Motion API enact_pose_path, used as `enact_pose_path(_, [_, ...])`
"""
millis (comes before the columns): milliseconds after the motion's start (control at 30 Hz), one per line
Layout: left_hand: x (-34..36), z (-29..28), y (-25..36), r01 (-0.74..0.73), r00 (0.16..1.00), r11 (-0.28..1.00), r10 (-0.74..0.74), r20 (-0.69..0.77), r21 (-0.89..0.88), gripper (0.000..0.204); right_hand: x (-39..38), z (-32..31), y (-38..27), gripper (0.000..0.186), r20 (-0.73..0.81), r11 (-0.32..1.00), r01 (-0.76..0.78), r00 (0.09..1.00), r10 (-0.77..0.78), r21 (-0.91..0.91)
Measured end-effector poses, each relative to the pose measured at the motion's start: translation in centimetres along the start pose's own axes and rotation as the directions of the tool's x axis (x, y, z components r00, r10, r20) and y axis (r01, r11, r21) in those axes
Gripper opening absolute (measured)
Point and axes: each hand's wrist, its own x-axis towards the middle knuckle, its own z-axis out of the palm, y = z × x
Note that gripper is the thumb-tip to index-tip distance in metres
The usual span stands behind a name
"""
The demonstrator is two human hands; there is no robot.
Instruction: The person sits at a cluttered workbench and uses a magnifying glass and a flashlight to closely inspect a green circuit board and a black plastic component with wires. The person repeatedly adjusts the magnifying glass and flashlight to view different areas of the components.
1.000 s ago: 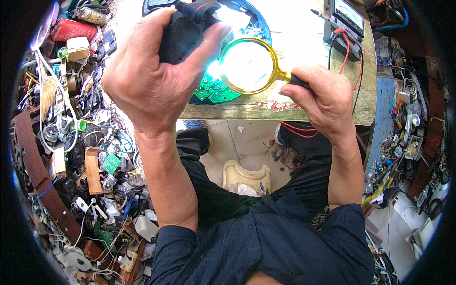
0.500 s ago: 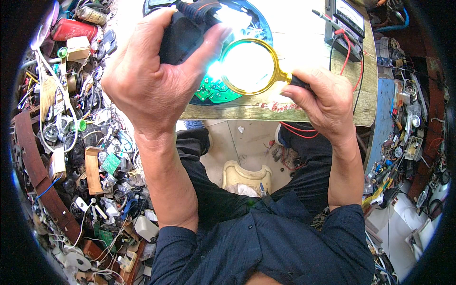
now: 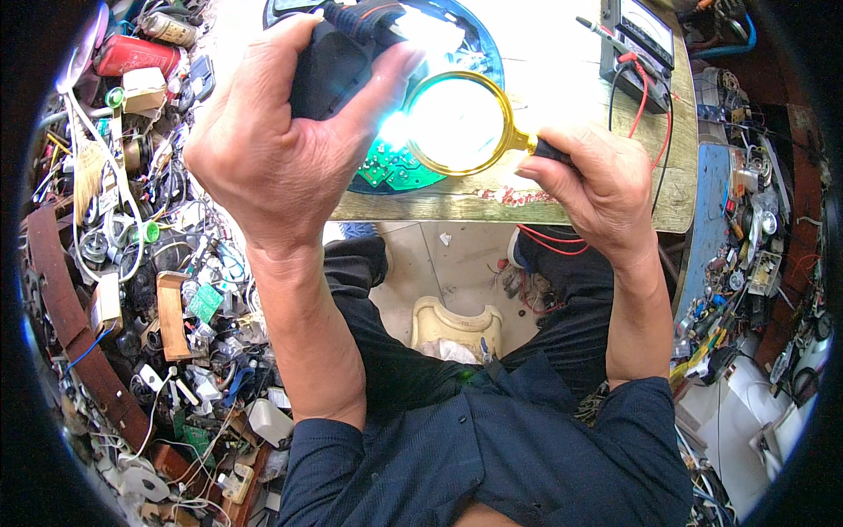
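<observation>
My left hand (image 3: 272, 145) is closed at the fingertips around a dark ribbed flashlight (image 3: 362, 21), with strong glare beside its end. Between the thumb and fingers of my right hand (image 3: 606, 180) is the black handle of a magnifying glass (image 3: 516, 140) with a gold rim. Its lens is washed out white by the light. Both are held over a round, opened device with a dark, bluish housing (image 3: 486, 39). A green circuit board (image 3: 397, 169) shows inside it, below the lens. My left hand and the glare hide much of the device.
The device lies on a worn wooden table (image 3: 606, 206) with a chipped front edge. An analog multimeter (image 3: 639, 53) with red and black leads stands at the far right. Heaped parts and wires (image 3: 202, 307) crowd the left; a blue board (image 3: 709, 206) and more parts lie right.
My left hand and the flashlight have shifted and tilted very slightly. The magnifying glass has moved a hair to the left; the device stays in place.
</observation>
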Motion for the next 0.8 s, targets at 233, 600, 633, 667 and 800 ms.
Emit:
enact_pose_path(233, [-0.01,0.05,0.14,0.018,1.000,1.000,-0.018,0.017,-0.011,0.042,0.06,-0.12,-0.08,0.033,0.003,1.000,0.006,1.000,-0.006,-0.012])
enact_pose_path(600, [0.04,-0.13,0.21,0.014,1.000,1.000,-0.014,0.027,0.014,0.043,0.00,-0.05,-0.08,0.032,0.004,1.000,0.008,1.000,-0.008,-0.005])
enact_pose_path(633, [0.04,-0.17,0.21,0.015,0.999,1.000,-0.016,0.030,0.014,0.043,-0.02,-0.06,-0.10,0.032,0.005,1.000,0.006,1.000,-0.006,-0.005])
enact_pose_path(667, [0.03,-0.21,0.19,0.017,0.999,1.000,-0.017,0.033,0.015,0.043,-0.03,-0.06,-0.11,0.032,0.006,1.000,0.004,1.000,-0.004,-0.005])
enact_pose_path(800, [0.01,-0.20,0.16,0.001,1.000,1.000,-0.002,0.023,0.023,0.044,-0.07,0.00,-0.01,0.032,-0.003,1.000,0.020,1.000,-0.020,-0.003])
